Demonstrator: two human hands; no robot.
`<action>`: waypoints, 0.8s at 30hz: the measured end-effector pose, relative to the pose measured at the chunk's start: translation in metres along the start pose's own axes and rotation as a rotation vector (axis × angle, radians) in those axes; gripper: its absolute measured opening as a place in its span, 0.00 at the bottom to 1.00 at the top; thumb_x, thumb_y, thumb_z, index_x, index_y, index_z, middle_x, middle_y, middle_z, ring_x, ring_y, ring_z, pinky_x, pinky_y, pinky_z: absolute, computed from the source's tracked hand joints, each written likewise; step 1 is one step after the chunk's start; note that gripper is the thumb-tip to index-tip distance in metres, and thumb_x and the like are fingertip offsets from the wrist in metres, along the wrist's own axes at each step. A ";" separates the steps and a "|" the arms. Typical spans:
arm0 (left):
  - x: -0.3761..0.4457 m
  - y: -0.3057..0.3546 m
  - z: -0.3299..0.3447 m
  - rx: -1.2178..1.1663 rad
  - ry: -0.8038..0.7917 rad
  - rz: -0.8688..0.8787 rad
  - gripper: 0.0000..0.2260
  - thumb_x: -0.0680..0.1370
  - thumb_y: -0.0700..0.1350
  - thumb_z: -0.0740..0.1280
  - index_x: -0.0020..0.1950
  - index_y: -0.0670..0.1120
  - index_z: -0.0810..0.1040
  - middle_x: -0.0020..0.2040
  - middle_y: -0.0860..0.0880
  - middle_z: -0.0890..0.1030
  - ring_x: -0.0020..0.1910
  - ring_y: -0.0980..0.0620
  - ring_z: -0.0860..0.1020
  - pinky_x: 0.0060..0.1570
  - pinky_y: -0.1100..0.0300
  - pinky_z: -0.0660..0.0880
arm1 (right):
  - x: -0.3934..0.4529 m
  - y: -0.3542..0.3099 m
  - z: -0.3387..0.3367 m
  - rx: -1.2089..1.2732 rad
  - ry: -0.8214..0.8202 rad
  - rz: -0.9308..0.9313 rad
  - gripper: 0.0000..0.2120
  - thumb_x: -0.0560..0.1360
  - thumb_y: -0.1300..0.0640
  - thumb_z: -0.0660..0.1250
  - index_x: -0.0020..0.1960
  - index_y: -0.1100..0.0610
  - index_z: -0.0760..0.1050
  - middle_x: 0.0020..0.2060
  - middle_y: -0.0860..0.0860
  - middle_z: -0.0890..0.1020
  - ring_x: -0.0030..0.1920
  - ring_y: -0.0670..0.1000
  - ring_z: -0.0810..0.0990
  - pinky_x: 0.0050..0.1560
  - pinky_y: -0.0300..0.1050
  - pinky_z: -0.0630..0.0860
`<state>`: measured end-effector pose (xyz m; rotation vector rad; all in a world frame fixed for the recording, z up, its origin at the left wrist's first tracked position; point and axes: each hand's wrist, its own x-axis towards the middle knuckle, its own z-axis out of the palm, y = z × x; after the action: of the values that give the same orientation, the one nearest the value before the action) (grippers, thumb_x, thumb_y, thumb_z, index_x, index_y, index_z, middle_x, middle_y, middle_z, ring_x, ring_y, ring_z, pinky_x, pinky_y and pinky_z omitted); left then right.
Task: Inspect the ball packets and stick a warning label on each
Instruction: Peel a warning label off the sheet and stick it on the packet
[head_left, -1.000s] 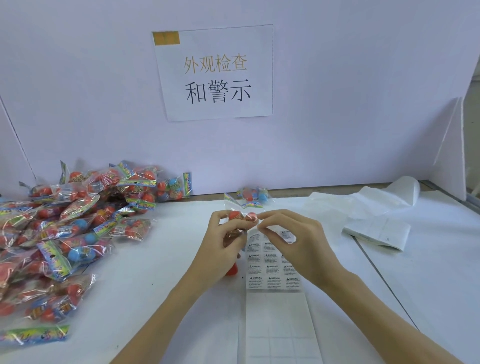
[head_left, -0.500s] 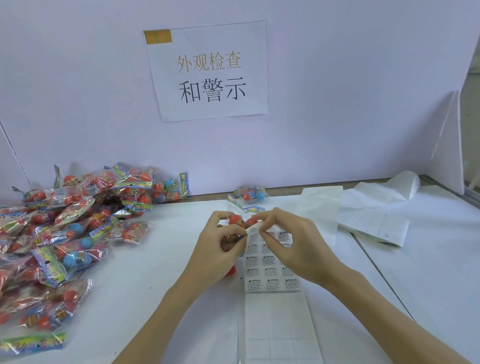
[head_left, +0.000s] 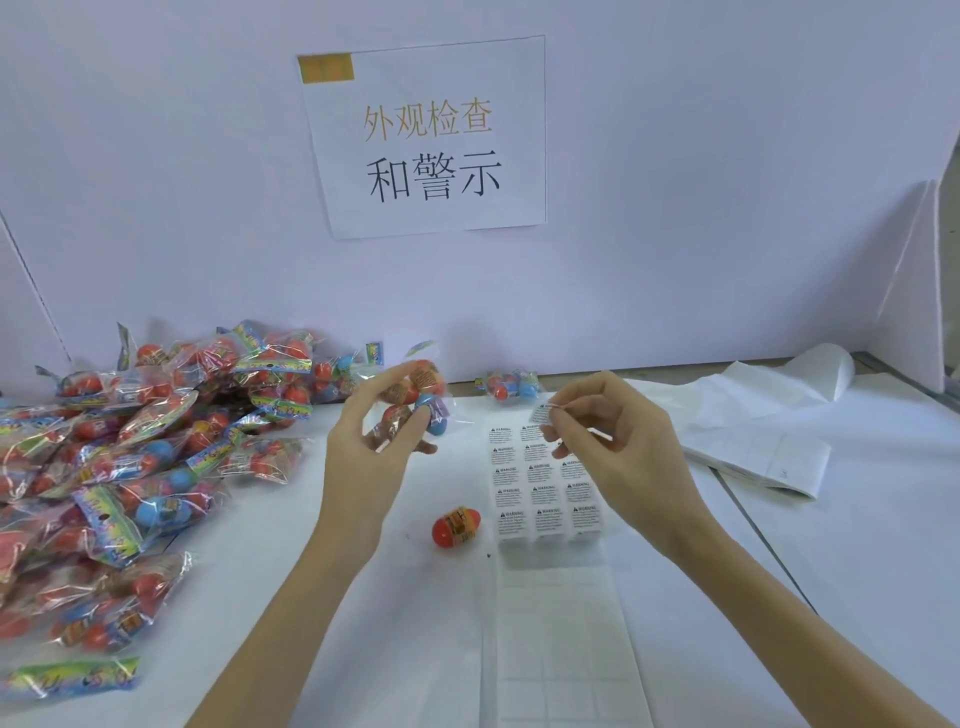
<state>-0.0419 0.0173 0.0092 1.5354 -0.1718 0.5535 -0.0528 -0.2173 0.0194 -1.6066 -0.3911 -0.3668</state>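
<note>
White warning label (head_left: 542, 414) pinched in right hand (head_left: 615, 447), left hand (head_left: 371, 441) gripping ball packet (head_left: 415, 397).

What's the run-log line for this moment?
left hand: holds ball packet | right hand: pinches peeled warning label | step: label not yet stuck

Packet pile (head_left: 140, 467) left on table (head_left: 311, 597), label sheet (head_left: 545, 493) centre, loose ball (head_left: 456, 526) just left of it, perhaps touching.

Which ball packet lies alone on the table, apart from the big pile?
The small packet by the back wall, beyond the label sheet. The other packets are heaped at left, and one is in the left hand.
</note>
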 end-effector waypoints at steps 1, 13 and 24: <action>-0.003 0.003 0.001 -0.027 -0.029 -0.004 0.20 0.80 0.35 0.71 0.65 0.56 0.82 0.59 0.45 0.81 0.45 0.46 0.85 0.44 0.58 0.82 | -0.001 -0.002 0.001 0.013 -0.012 0.004 0.05 0.80 0.66 0.69 0.50 0.57 0.80 0.39 0.51 0.86 0.42 0.51 0.86 0.42 0.41 0.81; -0.025 0.001 0.027 0.011 -0.326 0.064 0.26 0.80 0.27 0.66 0.71 0.53 0.78 0.64 0.45 0.76 0.57 0.40 0.84 0.55 0.47 0.83 | -0.013 -0.004 0.018 -0.001 -0.015 0.027 0.13 0.77 0.62 0.75 0.58 0.48 0.81 0.38 0.51 0.88 0.43 0.52 0.87 0.43 0.44 0.82; -0.030 0.003 0.033 -0.001 -0.323 0.027 0.23 0.81 0.35 0.69 0.71 0.58 0.78 0.67 0.52 0.75 0.61 0.41 0.83 0.60 0.49 0.82 | -0.018 0.003 0.025 -0.135 0.098 -0.005 0.10 0.78 0.60 0.75 0.54 0.47 0.81 0.37 0.46 0.86 0.41 0.47 0.86 0.45 0.35 0.79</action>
<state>-0.0617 -0.0223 -0.0002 1.6166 -0.4401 0.3228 -0.0675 -0.1932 0.0064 -1.7119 -0.3000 -0.4825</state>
